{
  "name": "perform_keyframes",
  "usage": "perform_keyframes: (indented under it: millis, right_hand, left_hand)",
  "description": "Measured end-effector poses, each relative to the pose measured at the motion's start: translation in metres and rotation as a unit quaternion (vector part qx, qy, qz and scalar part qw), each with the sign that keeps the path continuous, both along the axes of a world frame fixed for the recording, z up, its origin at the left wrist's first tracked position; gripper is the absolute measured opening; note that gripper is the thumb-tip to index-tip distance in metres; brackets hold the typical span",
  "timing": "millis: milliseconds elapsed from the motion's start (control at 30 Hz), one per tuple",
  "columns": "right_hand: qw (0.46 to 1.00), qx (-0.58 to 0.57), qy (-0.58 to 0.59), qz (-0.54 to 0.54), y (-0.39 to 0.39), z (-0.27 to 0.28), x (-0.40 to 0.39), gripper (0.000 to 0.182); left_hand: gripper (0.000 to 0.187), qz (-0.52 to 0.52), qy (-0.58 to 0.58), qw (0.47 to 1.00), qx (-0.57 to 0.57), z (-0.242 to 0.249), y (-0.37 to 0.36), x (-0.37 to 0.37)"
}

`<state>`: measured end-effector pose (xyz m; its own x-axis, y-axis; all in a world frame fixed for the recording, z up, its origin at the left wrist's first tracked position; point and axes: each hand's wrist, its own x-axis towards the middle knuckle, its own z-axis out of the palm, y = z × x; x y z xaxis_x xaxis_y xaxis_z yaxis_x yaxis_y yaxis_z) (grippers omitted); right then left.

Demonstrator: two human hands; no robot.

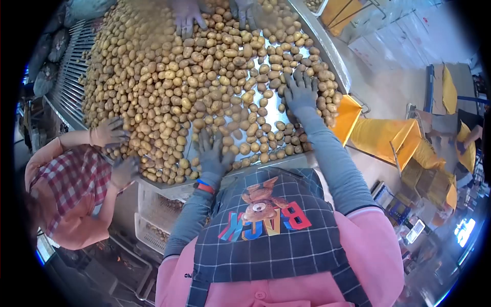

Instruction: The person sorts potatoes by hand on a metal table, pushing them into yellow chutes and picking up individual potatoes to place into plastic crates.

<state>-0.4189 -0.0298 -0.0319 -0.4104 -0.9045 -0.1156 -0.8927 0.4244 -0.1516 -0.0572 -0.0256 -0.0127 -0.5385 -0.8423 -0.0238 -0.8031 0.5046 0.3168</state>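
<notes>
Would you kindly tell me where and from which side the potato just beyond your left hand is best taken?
Probably from above, fingers across its short sides: the potato lies flat on the metal table, hemmed in by others. The left hand, gloved and spread, is nearest.

Six gloved hands (213,156); countless potatoes (204,71)

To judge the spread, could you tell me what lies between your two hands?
In the head view, loose potatoes on the metal table separate left hand and right hand.
</notes>
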Motion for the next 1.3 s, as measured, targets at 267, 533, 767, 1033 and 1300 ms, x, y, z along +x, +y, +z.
perform_keyframes:
  millis: [267,533,767,1033,1300]
  right_hand:
    - [0.969,0.014,-0.021,0.247,0.078,0.013,-0.003,0.052]
    - [0.916,-0.114,-0.213,0.320,0.045,0.032,0.136,0.024]
    - [0.860,-0.007,-0.164,0.483,0.125,0.018,-0.006,0.037]
    - [0.975,-0.005,-0.209,0.078,-0.019,0.039,-0.114,0.042]
    - [0.962,-0.057,-0.094,0.249,0.007,0.000,-0.020,0.065]
  left_hand:
    - [0.064,0.161,0.006,0.982,-0.101,-0.009,0.028,0.090]
    - [0.089,0.245,-0.180,0.951,0.045,-0.009,0.039,0.086]
    - [0.077,0.077,-0.111,0.988,0.071,-0.001,0.047,0.078]
    - [0.085,-0.061,-0.106,0.983,0.134,0.005,-0.012,-0.067]
    - [0.044,-0.226,0.184,0.942,0.169,0.006,-0.077,-0.096]
